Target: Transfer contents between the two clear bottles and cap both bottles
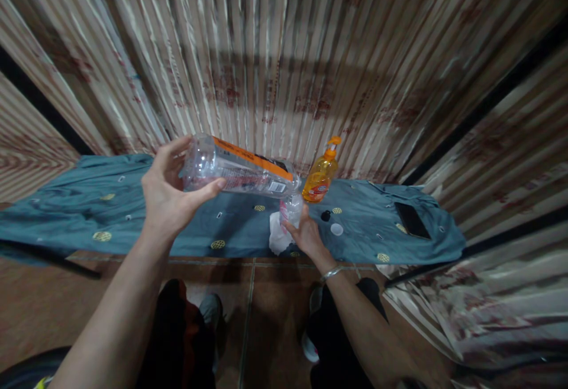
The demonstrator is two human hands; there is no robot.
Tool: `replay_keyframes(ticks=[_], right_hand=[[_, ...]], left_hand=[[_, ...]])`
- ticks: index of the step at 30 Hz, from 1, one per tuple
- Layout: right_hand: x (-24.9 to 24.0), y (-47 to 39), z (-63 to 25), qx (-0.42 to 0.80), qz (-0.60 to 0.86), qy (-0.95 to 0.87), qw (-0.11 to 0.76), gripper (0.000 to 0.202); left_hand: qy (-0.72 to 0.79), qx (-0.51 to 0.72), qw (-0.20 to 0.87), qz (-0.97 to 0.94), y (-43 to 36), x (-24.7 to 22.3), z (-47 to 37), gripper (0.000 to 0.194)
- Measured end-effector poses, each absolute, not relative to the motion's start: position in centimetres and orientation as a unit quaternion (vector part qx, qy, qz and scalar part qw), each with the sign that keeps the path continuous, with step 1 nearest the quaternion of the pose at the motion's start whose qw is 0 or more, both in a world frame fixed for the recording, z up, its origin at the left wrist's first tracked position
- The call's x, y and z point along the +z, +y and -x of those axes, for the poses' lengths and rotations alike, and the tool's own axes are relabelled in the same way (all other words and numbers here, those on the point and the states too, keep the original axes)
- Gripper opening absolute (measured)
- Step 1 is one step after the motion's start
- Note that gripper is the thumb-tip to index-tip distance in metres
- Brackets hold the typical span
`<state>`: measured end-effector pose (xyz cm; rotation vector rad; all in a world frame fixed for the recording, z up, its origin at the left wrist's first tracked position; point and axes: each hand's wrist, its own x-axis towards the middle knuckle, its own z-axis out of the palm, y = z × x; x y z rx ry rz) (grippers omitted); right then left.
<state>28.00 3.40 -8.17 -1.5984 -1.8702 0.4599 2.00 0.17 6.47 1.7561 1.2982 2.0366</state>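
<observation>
My left hand (171, 191) grips the base end of a large clear bottle (242, 170) with an orange and black label. The bottle is tilted nearly level, its neck pointing right and sitting at the mouth of a small clear bottle (293, 207). Around the small bottle my right hand (305, 232) is closed, holding it near the cloth. A crumpled white tissue (279, 236) lies just left of the small bottle. Whether liquid passes between the two bottles cannot be made out.
On the blue-green cloth (239, 232) a yellow pump bottle (320, 177) stands behind my right hand. Further right are a black cap (325, 216), a white round lid (336, 230) and a dark phone (412, 220). Patterned curtains hang behind, between dark poles.
</observation>
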Motion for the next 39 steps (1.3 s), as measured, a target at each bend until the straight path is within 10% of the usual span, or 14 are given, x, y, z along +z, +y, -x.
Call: replay_keyframes(ticks=[39], right_hand=[[-8.37,3.46,-27.88,0.169,0.596,-0.710,0.335,0.064]], left_hand=[[0.424,0.663,0.078,-0.612,0.06,7.23,-1.90,0.087]])
